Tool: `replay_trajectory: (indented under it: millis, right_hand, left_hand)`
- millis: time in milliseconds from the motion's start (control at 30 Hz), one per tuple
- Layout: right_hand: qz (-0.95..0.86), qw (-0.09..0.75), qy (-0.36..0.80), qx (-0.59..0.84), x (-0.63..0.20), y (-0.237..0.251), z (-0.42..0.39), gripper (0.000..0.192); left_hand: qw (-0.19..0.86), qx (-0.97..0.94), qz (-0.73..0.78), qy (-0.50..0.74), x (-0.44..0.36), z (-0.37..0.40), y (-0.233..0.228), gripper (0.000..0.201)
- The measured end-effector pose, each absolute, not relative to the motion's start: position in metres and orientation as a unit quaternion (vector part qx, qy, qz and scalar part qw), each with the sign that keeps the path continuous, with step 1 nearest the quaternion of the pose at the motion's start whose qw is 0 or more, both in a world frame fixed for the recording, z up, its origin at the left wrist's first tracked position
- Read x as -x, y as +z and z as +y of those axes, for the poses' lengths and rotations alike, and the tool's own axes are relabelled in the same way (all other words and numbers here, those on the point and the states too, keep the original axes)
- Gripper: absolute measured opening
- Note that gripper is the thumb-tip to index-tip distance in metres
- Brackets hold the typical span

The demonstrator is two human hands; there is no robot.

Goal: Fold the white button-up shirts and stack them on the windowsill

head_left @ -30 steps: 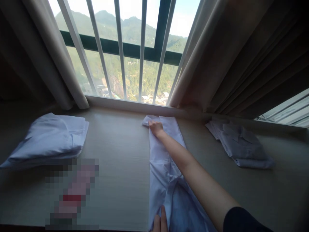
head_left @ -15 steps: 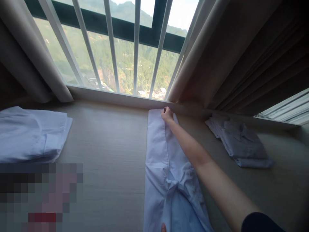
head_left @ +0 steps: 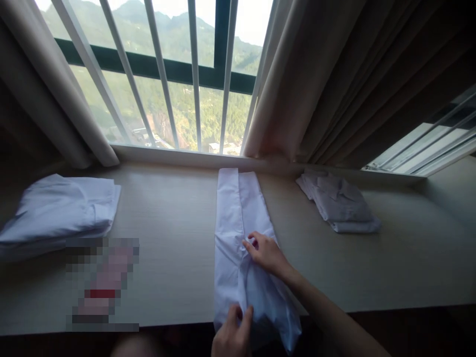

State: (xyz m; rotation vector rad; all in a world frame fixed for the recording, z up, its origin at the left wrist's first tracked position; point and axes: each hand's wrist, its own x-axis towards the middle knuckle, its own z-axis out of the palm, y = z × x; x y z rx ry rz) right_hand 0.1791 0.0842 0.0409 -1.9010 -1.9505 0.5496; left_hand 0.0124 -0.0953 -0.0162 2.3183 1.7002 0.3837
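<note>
The long white cotton shirt, folded into a narrow strip [head_left: 238, 233], lies on the pale wood-grain ledge [head_left: 178, 218], its long axis running from the near edge straight away toward the window sill. The right hand [head_left: 266, 253] pinches the creased cloth at mid-length; the left hand [head_left: 232, 337] grips the near end, closer in. Soft, thin, wrinkled fabric. Two folded white shirt piles [head_left: 59, 208] [head_left: 340, 206] flank it, well apart.

White shirt [head_left: 238, 238], pale wood-grain sill [head_left: 174, 223], beige curtains [head_left: 320, 84], white window bars [head_left: 159, 74]
</note>
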Motion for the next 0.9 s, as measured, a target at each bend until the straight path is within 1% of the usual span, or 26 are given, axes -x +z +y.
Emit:
replay_trajectory:
  millis: [67,167,233,267,333,367,433,500,567,700,900]
  right_hand:
    - [-0.694,0.137,0.144,0.692,-0.17,0.044,0.052,0.038]
    - [-0.691,0.1,0.077,0.712,-0.148,0.053,0.041,0.047]
    - [-0.685,0.072,0.079,0.721,-0.136,0.058,0.048,0.05]
    - [-0.681,0.057,0.092,0.724,-0.131,0.059,0.054,0.048]
    - [-0.675,0.043,0.134,0.724,-0.129,0.06,0.065,0.038]
    - [-0.675,0.054,0.165,0.717,-0.131,0.059,0.069,0.031]
    - [-0.668,0.117,0.248,0.691,-0.141,0.055,0.076,0.023]
    - [-0.631,0.196,0.335,0.672,-0.155,0.05,0.078,0.023]
    - [-0.591,0.24,0.377,0.672,-0.169,0.043,0.078,0.025]
    - [-0.582,0.253,0.345,0.692,-0.182,0.034,0.078,0.03]
    - [-0.613,0.269,0.312,0.674,-0.177,0.032,0.084,0.03]
  left_hand:
    - [0.116,-0.81,0.562,0.125,-0.013,-0.095,-0.005,0.063]
    - [0.111,-0.82,0.55,0.113,-0.016,-0.097,0.015,0.062]
    - [0.101,-0.821,0.55,0.113,-0.018,-0.1,0.024,0.058]
    - [0.095,-0.822,0.55,0.115,-0.02,-0.101,0.027,0.055]
    - [0.082,-0.825,0.546,0.118,-0.021,-0.103,0.029,0.051]
    - [0.074,-0.827,0.545,0.12,-0.021,-0.104,0.028,0.051]
    - [0.059,-0.828,0.544,0.127,-0.021,-0.105,0.024,0.054]
    - [0.041,-0.828,0.543,0.138,-0.021,-0.106,0.019,0.06]
    - [0.027,-0.828,0.539,0.148,-0.023,-0.108,0.015,0.067]
    - [0.04,-0.834,0.533,0.139,-0.03,-0.115,0.011,0.079]
    - [0.084,-0.819,0.55,0.14,-0.037,-0.13,0.003,0.074]
